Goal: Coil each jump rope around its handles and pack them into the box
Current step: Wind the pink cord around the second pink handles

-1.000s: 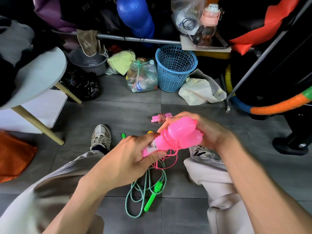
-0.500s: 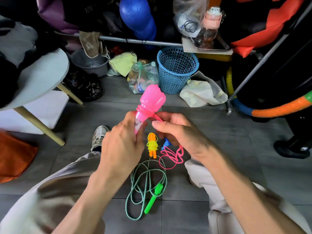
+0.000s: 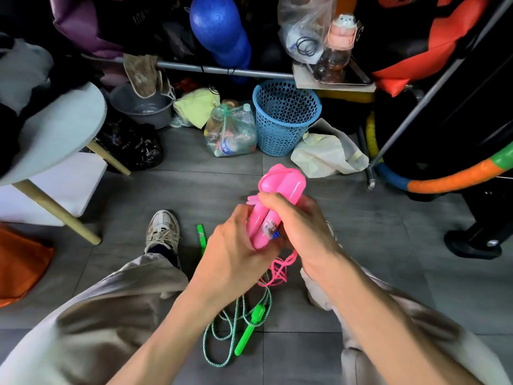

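Nearest, on floor btwn the knees: 1 green jump rope (image 3: 236, 326), loose, 2 green handles (image 3: 251, 330) apart, one partly hidden behind left wrist. Above it both hands hold 2 pink handles (image 3: 277, 201) side by side, upright. Left hand (image 3: 236, 254) curled round their lower part; right hand (image 3: 299, 223) gripping from the right, thumb across the front. Pink cord (image 3: 277, 269) hangs tangled just below the hands. Farther back: 1 blue basket (image 3: 286, 120).

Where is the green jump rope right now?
In the head view the green jump rope lies loose on the grey floor, low in the middle between the person's knees, just under the hands holding the pink handles.
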`<action>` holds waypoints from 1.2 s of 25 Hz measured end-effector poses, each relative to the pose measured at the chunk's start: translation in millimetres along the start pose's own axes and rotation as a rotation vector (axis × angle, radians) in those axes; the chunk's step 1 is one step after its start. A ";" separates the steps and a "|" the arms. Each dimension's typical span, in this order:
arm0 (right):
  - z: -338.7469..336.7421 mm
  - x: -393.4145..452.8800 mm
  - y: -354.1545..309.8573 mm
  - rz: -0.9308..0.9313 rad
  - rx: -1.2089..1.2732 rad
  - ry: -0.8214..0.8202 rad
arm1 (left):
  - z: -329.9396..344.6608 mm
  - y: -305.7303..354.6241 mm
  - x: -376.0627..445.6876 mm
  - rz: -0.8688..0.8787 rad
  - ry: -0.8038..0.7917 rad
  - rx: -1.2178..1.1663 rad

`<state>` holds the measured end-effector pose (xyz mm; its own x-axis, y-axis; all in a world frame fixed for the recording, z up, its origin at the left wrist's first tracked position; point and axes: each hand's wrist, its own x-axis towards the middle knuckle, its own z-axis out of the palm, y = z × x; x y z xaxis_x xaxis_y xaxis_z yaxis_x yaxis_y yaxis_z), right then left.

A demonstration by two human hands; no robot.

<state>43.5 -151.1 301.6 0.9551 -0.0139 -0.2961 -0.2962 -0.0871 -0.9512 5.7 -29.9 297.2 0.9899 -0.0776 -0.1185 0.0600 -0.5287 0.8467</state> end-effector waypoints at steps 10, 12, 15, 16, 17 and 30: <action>-19.6 -1.6 -25.1 -0.091 0.088 -0.375 | -16.8 -9.5 -8.0 -0.171 -0.729 -1.234; -23.1 -4.3 -28.8 -0.123 0.118 -0.438 | -19.2 -9.4 -7.0 -0.148 -0.835 -1.296; -25.6 -5.7 -28.7 -0.144 0.089 -0.467 | -18.6 -9.0 -7.4 -0.198 -0.835 -1.231; -25.1 -6.3 -29.1 -0.147 0.069 -0.461 | -18.0 -8.4 -7.9 -0.217 -0.780 -1.195; -24.9 -5.7 -29.5 -0.144 0.040 -0.454 | -17.2 -7.8 -8.4 -0.228 -0.718 -1.171; -36.1 -1.4 -26.3 0.016 -0.277 -0.446 | -10.8 -12.9 -1.0 0.065 0.008 -0.336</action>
<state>50.5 -184.8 330.2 0.8344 0.4025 -0.3764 -0.2388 -0.3514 -0.9053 5.4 -13.8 292.0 0.9939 -0.0946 -0.0562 0.0347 -0.2146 0.9761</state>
